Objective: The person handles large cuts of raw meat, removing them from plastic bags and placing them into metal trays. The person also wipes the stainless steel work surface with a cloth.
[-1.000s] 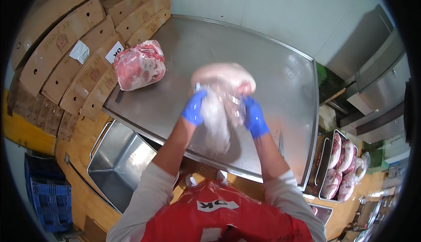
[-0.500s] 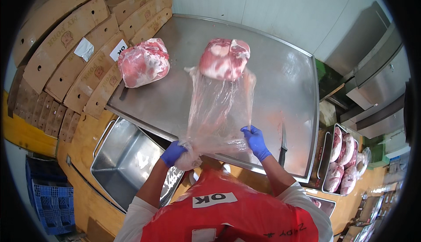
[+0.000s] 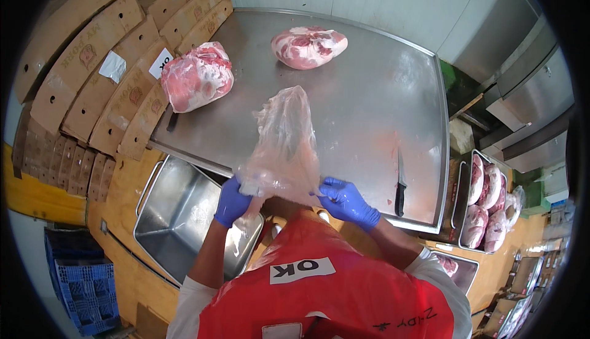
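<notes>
Fingers (image 3: 246, 187) of our left hand (image 3: 233, 201) are pinched shut on the near left corner of the bag (image 3: 284, 148); right hand (image 3: 345, 201) is pinched on the near right corner. Both are gloved blue. Gripped at the two corners, the mouth edge stays stretched between the hands, and the clear, empty film trails away from us, limp, over the bench (image 3: 369, 93).

Bag sits at the near bench edge, just in front of our red apron (image 3: 332, 290). We judge that two-corner hold keeps the wet film from folding onto itself.

One meat cut (image 3: 309, 46) lies bare at the far middle of the bench, well apart from the bag. A second cut (image 3: 196, 82) sits at the left edge, near the stacked cartons (image 3: 92, 75).

Knife (image 3: 400, 182) lies flat to the right, blade pointing away, near the right hand but clear of it. A steel tub (image 3: 184, 216) sits below the bench, under the left hand. Trays of more cuts (image 3: 485, 207) wait off the right end.
</notes>
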Demonstrator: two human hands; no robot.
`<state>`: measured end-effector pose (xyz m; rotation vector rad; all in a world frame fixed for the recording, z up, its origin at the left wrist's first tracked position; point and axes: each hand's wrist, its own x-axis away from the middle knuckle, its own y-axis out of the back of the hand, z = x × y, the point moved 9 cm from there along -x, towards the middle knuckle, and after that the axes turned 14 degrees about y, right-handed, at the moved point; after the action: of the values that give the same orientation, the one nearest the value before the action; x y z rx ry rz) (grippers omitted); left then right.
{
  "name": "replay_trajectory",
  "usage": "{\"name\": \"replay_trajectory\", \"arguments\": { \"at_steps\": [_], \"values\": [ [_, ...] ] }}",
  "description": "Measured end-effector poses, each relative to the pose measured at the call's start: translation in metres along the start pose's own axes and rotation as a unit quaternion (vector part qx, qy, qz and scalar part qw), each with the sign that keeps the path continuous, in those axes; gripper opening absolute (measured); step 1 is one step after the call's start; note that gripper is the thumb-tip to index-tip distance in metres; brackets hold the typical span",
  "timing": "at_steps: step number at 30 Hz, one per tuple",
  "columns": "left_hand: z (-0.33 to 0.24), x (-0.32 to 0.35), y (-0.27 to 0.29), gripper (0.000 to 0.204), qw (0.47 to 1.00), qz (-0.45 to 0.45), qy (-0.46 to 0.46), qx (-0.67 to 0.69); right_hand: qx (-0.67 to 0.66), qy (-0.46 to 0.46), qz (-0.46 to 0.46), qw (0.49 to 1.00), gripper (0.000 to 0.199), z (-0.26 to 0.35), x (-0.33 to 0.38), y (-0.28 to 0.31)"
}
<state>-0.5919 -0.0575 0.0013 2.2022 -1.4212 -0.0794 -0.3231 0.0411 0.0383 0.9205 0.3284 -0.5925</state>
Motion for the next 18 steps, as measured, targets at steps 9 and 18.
{"name": "replay_trajectory", "arguments": {
  "at_steps": [9, 18],
  "values": [
    [-0.156, -0.008, -0.049, 0.055, 0.970, 0.058, -0.223, 0.074, -0.005, 0.123, -0.080, 0.989, 0.051, 0.077, -0.079, 0.071],
    [-0.151, -0.028, -0.160, 0.048, 0.885, 0.321, -0.031, 0.336, -0.210, -0.025, -0.201, 0.956, 0.060, 0.001, -0.048, 0.054]
  ]
}}
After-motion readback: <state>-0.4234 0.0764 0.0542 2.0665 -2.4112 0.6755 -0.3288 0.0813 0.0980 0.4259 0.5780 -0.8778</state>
